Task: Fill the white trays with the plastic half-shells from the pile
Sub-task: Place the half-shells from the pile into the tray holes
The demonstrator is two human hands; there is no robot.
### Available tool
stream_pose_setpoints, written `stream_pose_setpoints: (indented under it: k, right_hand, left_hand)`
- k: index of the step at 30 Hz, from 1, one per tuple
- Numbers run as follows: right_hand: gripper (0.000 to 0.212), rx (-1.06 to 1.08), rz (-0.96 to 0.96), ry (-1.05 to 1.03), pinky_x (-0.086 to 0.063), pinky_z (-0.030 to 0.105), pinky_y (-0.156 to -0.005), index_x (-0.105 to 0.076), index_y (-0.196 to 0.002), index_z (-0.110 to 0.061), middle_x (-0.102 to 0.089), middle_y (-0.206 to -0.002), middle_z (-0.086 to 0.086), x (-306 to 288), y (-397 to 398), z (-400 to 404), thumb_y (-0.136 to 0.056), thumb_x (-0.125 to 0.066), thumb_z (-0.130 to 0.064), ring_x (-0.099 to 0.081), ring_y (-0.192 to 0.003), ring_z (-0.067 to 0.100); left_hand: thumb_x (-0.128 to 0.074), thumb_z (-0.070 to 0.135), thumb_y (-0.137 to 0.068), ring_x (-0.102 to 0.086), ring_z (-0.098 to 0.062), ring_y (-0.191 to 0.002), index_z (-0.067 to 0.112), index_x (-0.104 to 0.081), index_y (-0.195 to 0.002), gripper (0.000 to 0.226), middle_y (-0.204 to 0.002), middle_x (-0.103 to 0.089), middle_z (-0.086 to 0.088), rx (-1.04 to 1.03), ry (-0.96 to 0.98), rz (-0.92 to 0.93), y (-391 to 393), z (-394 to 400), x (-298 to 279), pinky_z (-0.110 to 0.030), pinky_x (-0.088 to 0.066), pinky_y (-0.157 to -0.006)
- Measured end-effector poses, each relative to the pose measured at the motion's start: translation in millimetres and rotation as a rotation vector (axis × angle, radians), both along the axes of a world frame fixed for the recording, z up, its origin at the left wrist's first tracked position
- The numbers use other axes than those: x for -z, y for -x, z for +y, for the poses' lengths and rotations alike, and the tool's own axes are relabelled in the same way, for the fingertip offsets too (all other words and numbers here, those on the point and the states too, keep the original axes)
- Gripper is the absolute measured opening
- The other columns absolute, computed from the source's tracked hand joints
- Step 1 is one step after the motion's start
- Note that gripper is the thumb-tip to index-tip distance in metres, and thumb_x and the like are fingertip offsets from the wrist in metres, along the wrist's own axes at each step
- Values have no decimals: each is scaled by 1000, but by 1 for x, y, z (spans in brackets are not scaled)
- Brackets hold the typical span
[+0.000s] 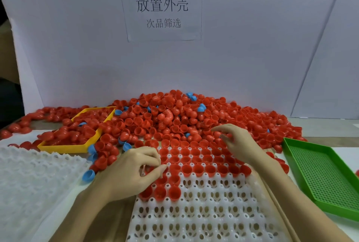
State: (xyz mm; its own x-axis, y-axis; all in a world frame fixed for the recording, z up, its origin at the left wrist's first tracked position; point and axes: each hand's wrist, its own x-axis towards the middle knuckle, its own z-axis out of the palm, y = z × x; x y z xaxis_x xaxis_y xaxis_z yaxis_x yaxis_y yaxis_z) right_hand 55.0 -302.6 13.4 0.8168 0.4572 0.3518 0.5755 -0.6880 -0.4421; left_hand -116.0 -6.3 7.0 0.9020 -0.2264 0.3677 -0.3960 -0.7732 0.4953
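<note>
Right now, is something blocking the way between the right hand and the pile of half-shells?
Nothing visible blocks it. The right hand already reaches the near edge of the pile, beyond the filled rows of the white tray.

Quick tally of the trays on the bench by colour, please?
White trays: 2
Yellow tray: 1
Green tray: 1
Total: 4
</note>
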Motion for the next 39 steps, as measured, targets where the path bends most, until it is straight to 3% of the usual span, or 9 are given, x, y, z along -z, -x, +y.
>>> stream_pose_setpoints:
  k: [3, 10, 16, 20, 25, 28, 34, 36, 39]
  right_hand:
    - [33, -53, 26, 168, -51, 31, -107, -74, -129, -22, -67, -138, -1, -11, -20, 22, -105, -59, -6, -63, -125, 17]
    - [22, -73, 62, 398, -58, 31, -91, -77, -116, -15, -74, -110, 1, -5, -50, 55, -94, -76, -10, -70, -98, 19]
    - [10, -30, 53, 70, -51, 20, -81, -77, -100, -14, -74, -99, -2, -11, -45, 45, -93, -79, -20, -65, -89, 11]
    - [7, -34, 60, -234, -58, 24, -85, -77, -99, -15, -75, -95, -4, -18, -23, 28, -95, -77, -21, -71, -89, 8]
    - [14, -203, 442, -532, -65, 35, -81, -73, -105, -18, -80, -101, 7, -22, 18, 10, -100, -70, -31, -78, -90, 26]
    - [17, -399, 638, -536, -64, 31, -81, -72, -111, -16, -78, -108, 15, -19, 41, 9, -102, -66, -29, -77, -97, 35]
    - [19, -639, 688, -387, -60, 34, -90, -70, -117, -9, -76, -114, 14, -25, 62, 8, -104, -68, -23, -75, -102, 32]
    - [16, -665, 653, -318, -59, 40, -97, -73, -116, -12, -76, -114, 12, -27, 64, 6, -102, -71, -20, -73, -107, 32]
    - [16, -665, 611, -270, -56, 43, -104, -75, -115, -16, -76, -115, 8, -25, 65, 4, -99, -74, -18, -72, -113, 28]
  left_hand:
    - [-55, 54, -99, -64, -7, -84, 32, -73, -73, 38, -91, -64, 19, -28, -30, -33, -3, 3, 6, -23, -52, -69]
    - [-54, 50, -100, -63, -8, -78, 27, -72, -72, 40, -83, -62, 17, -53, 28, -130, -3, -2, 10, -17, -49, -67]
    - [-54, 47, -101, -64, -8, -79, 26, -72, -73, 39, -82, -62, 18, -96, 71, -203, -6, -3, 9, -22, -51, -69]
    - [-58, 39, -102, -61, -8, -76, 24, -73, -73, 36, -80, -61, 16, -122, 106, -232, -8, -7, 9, -17, -46, -67]
    - [-64, 34, -97, -65, -16, -83, 22, -77, -93, 18, -91, -65, 14, -146, 214, -292, -9, -18, 4, -26, -53, -69]
    - [-68, 33, -95, -68, -15, -94, 30, -73, -115, 21, -105, -66, 14, -87, 278, -264, -7, -28, 2, -21, -56, -75]
    - [-70, 38, -94, -67, -9, -116, 43, -55, -142, 50, -135, -62, 17, 65, 412, -104, -4, -51, 4, -21, -58, -87]
    - [-71, 37, -94, -66, -10, -118, 40, -57, -142, 50, -134, -65, 17, 100, 479, -55, -3, -60, 4, -20, -57, -88]
    - [-78, 24, -92, -70, -18, -109, 24, -73, -119, 28, -117, -71, 8, 113, 486, -133, -3, -69, 5, -23, -58, -84]
